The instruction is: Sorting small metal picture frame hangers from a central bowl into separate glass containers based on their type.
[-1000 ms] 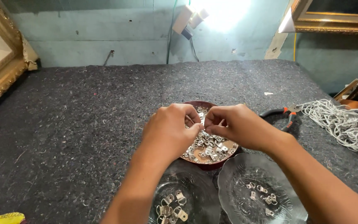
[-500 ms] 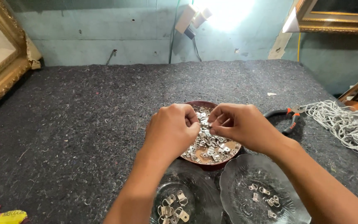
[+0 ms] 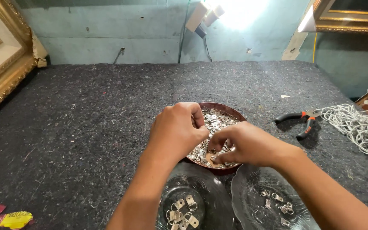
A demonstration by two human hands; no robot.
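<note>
Right hand (image 3: 245, 145) fingers are pinched on a small clip (image 3: 212, 159) in the bowl (image 3: 222, 108). Left hand (image 3: 177, 130) fingers are curled together over the clips; anything held there is hidden.

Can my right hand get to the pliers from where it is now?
Probably yes. The right hand is over the brown bowl of small metal hangers, and the pliers lie in the open on the felt-covered table just to its right, with nothing between them.
</note>
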